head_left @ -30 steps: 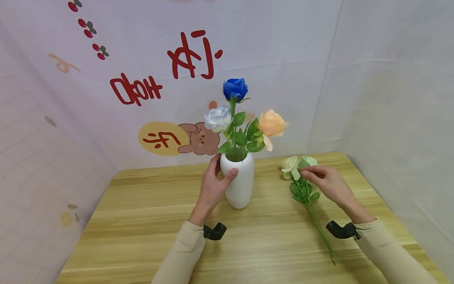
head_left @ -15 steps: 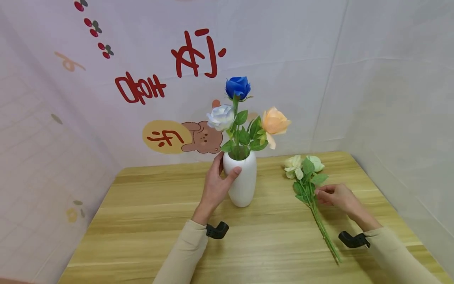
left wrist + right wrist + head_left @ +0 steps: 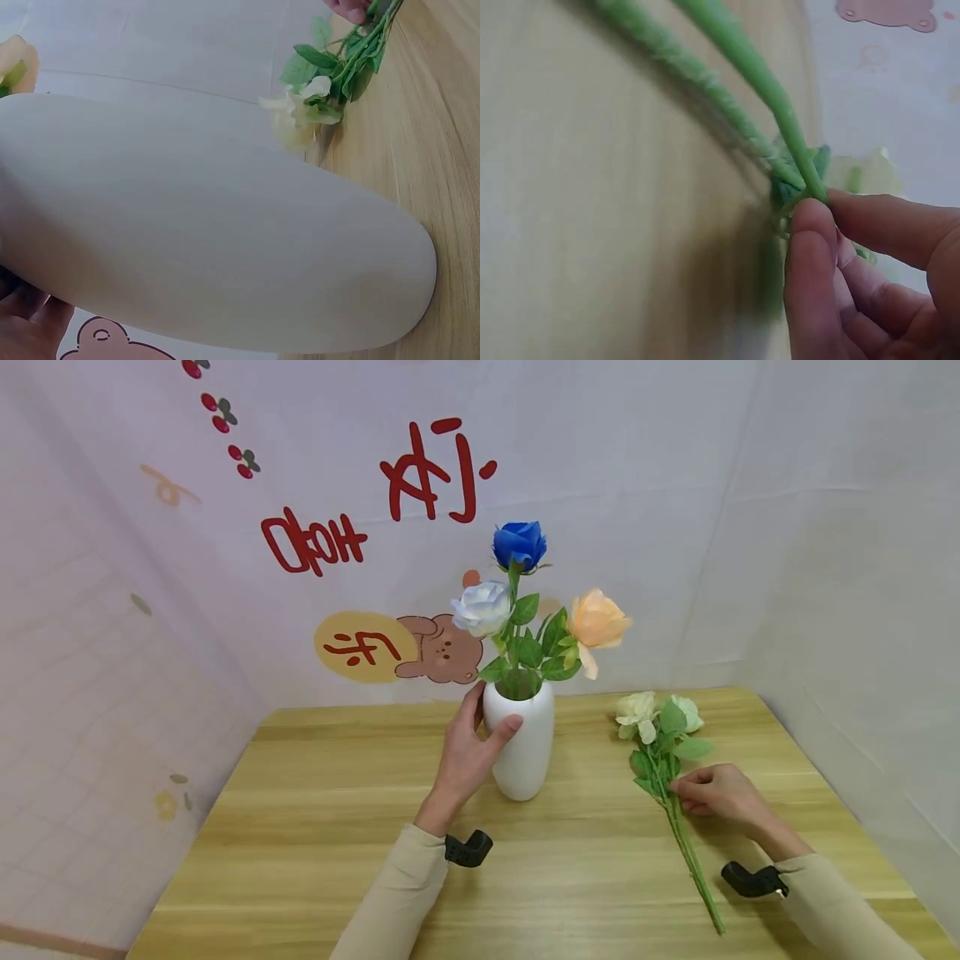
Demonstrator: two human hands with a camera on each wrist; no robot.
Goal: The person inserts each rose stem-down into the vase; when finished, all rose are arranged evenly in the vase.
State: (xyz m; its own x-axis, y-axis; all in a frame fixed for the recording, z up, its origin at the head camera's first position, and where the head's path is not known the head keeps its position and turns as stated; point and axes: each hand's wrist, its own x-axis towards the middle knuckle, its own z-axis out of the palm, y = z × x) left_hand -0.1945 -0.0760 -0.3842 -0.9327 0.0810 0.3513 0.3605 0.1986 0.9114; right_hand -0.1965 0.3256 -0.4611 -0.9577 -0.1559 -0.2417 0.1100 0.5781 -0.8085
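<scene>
My left hand (image 3: 467, 756) holds the white vase (image 3: 522, 752) by its upper left side, thumb across the front. The vase stands upright on the table and fills much of the left wrist view. In it are a blue rose (image 3: 519, 545), a pale bluish-white rose (image 3: 482, 608) and a peach rose (image 3: 598, 620). To the right, my right hand (image 3: 722, 795) pinches a green rose stem (image 3: 784, 112) between thumb and forefinger, below the leaves. A cream rose (image 3: 637, 714) and a pale green-white rose (image 3: 687, 713) lie there together, stems crossing toward the front.
The wooden table (image 3: 337, 827) carries the vase and the loose roses. A pale printed cloth (image 3: 637, 460) hangs behind it, with red characters and a bear picture. More cloth closes in both sides. Each wrist wears a black camera mount (image 3: 468, 849).
My right hand has moved down from the rose heads to the stems and now pinches one. The left hand keeps its hold on the vase. The whole view has shifted slightly.
</scene>
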